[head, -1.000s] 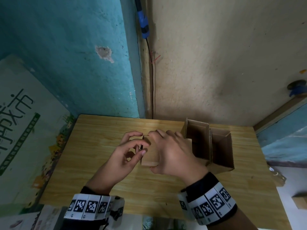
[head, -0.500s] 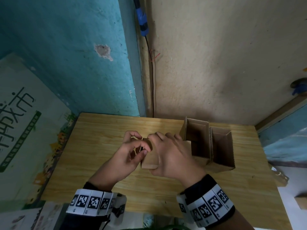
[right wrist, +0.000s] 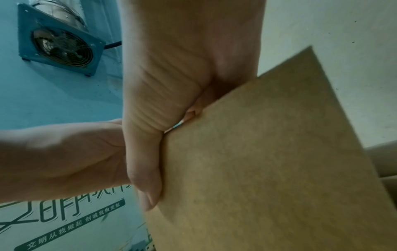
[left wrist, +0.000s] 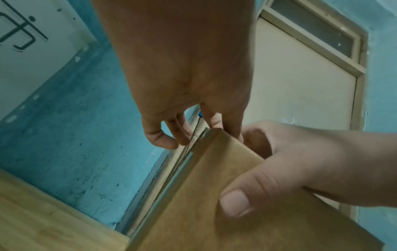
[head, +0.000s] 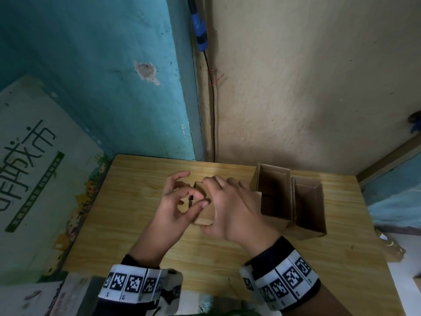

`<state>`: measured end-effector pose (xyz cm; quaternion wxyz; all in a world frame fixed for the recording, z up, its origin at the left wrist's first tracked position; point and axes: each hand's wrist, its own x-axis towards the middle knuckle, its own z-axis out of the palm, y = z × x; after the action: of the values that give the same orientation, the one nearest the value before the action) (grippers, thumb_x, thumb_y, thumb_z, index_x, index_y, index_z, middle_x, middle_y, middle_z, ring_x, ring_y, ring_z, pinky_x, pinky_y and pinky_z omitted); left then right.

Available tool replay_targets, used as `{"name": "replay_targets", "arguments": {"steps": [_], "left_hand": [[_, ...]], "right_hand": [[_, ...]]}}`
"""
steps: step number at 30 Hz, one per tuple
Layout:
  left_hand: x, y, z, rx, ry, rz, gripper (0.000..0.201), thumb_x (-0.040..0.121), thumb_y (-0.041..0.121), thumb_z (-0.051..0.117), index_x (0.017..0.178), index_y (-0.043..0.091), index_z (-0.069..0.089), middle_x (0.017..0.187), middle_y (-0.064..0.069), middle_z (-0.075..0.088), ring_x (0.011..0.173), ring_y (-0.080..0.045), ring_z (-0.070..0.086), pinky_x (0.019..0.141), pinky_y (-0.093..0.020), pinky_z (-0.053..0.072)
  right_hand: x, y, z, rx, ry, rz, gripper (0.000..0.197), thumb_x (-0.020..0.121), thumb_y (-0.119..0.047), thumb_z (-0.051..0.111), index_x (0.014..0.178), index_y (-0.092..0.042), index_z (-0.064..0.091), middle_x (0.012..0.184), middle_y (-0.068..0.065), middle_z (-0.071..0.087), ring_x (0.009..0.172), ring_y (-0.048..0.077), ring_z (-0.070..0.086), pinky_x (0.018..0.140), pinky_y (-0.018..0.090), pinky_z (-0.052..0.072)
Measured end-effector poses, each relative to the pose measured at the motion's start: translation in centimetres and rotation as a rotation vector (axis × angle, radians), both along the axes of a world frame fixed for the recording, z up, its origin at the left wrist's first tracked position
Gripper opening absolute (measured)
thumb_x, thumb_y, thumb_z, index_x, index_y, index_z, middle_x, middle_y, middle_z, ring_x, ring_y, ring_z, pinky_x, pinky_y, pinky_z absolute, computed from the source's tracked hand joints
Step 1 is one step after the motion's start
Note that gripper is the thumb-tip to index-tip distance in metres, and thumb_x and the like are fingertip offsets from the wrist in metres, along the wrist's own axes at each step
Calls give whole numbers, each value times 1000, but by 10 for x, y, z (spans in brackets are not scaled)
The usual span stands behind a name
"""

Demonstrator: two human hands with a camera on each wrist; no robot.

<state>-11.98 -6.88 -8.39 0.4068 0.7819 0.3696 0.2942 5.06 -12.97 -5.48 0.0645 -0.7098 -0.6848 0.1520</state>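
Observation:
A small brown cardboard box (head: 205,216) stands in the middle of the wooden table (head: 136,224). My right hand (head: 234,208) lies over its top, fingers curled across the far side and thumb on the near face. My left hand (head: 180,201) is at the box's left end, its curled fingers and thumb pinching the edge there. In the left wrist view the left hand's fingertips (left wrist: 171,134) meet the box's (left wrist: 214,212) upper corner, and the right thumb (left wrist: 236,202) presses on its face. In the right wrist view the right thumb (right wrist: 148,169) runs along the box's (right wrist: 268,161) edge. Most of the box is hidden by my hands.
Two open, empty cardboard boxes (head: 273,192) (head: 307,206) stand side by side just right of my right hand. The table sits in a wall corner, with a printed board (head: 34,167) leaning at the left. A fan (right wrist: 60,45) is mounted on the blue wall.
Both hands stay on the small box in the same spot. The left hand's fingers have shifted slightly at the box's left end.

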Motion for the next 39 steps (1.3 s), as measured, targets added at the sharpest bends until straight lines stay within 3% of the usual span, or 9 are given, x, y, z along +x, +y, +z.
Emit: {"name": "replay_targets", "arguments": {"steps": [4,8,12,18,23,29,32,35,39], "left_hand": [[3,1,-5,83,90,24,11,89,46,65,88,35,66,144,4,40,143,-10,34,112,-30,33],[2,1,-5,238,206,-42,18,95,47,56,89,30,61,144,9,36,142,2,23,110,-20,18],[-3,9,3,304,217,-170,20,95,42,62,91,23,62,141,10,46,145,-7,28,108,-31,24],[-4,24,19,400,159,-108,24,90,46,70,103,28,81,140,8,53,148,-21,33,110,-41,29],[4,18,20,444,127,-117,5,92,19,74,89,16,76,134,2,57,138,-23,43,107,-48,39],[6,11,34,-96,-273,-161,14,106,11,50,96,5,59,129,-5,63,132,-25,53,105,-34,46],[8,8,47,-407,-582,-182,20,108,8,34,96,1,48,101,-10,69,127,-31,58,99,-35,51],[10,11,53,-532,-791,-175,20,104,5,27,97,5,45,73,-6,58,99,-32,65,94,-38,52],[14,15,51,-534,-849,-98,16,104,6,31,97,7,46,67,-3,44,64,-21,47,74,-40,45]], "right_hand": [[-1,1,-2,10,3,-3,79,66,-59,79,131,-29,46,122,-7,57,107,22,56,97,41,41],[2,0,-3,-11,62,14,78,64,-61,81,128,-31,48,118,-11,57,104,18,56,96,40,43],[3,1,-5,-40,124,29,89,64,-63,81,138,-30,46,123,-11,58,108,18,57,102,44,42],[1,7,1,21,133,-18,93,64,-67,80,140,-30,42,128,-11,57,112,18,55,102,41,42],[1,11,5,46,141,-17,93,63,-70,78,139,-32,43,125,-12,59,114,18,56,103,43,44],[14,13,5,84,522,-68,101,53,-68,88,139,-37,45,132,-17,58,122,10,56,101,41,52],[22,10,1,102,633,-74,104,55,-59,96,142,-36,44,136,-16,56,127,7,54,104,42,51],[29,1,-1,106,705,-115,106,57,-54,99,143,-38,40,141,-12,50,131,7,50,110,40,48],[33,-5,-4,100,710,-113,106,60,-48,98,143,-47,33,151,-10,34,140,12,40,119,41,41]]}}
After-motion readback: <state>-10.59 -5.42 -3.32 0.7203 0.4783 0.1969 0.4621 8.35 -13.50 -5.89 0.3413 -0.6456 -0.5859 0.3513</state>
